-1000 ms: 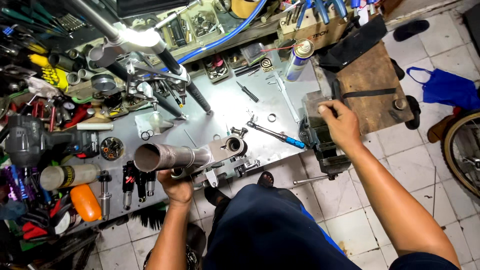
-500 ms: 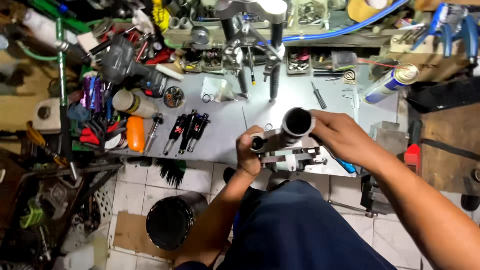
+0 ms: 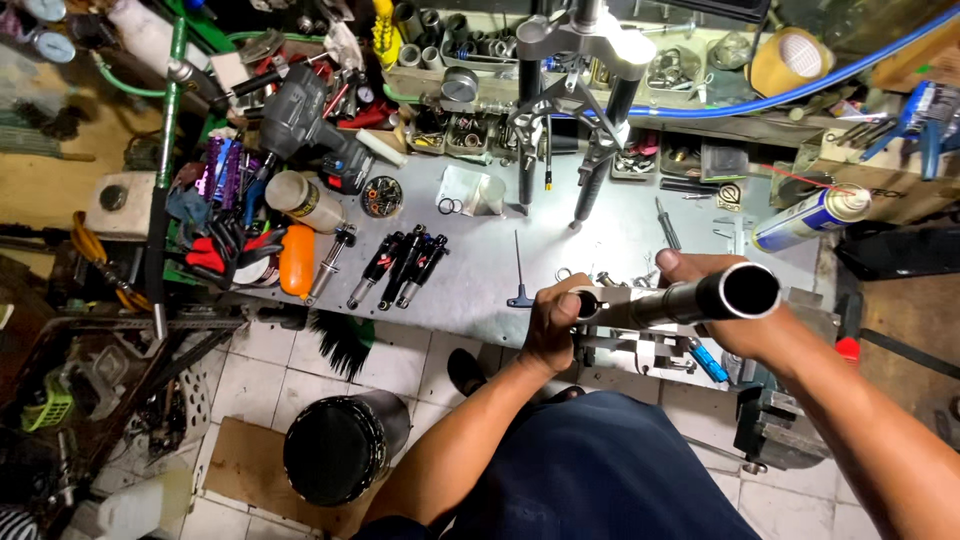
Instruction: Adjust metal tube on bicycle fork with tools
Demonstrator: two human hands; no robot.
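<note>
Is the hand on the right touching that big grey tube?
Touching. The head view shows the right hand wrapped under the grey tube, its thumb pressed on top; the left hand grips the other end.

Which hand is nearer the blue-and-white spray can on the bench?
Right. The right hand, gripping the grey metal tube, sits just below-left of the blue-and-white spray can; the left hand holds the tube's far end, farther left.

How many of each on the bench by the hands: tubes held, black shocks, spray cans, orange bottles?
Metal tube, held in left hand and right hand: 1
Black shock absorbers: 3
Spray can: 1
Orange bottle: 1
Total: 6
</note>
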